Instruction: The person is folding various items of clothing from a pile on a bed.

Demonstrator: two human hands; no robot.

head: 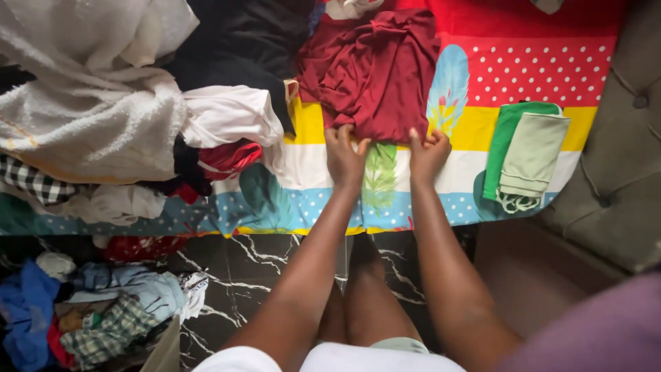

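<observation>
A heap of laundry (103,103) crowds the left of the bedsheet (537,69), a white cloth (231,114) spilling out just beside the maroon garment (375,69). To the right, well apart, lies a folded green stack (527,151). Both arms reach straight forward over the dark marble floor (261,269). The left hand (344,155) and right hand (428,153) each pinch the maroon garment's near hem, fingers closed on the cloth, which lies rumpled mid-sheet. Down left, a basket, rim hidden, holds blue and checked clothes (103,310).
</observation>
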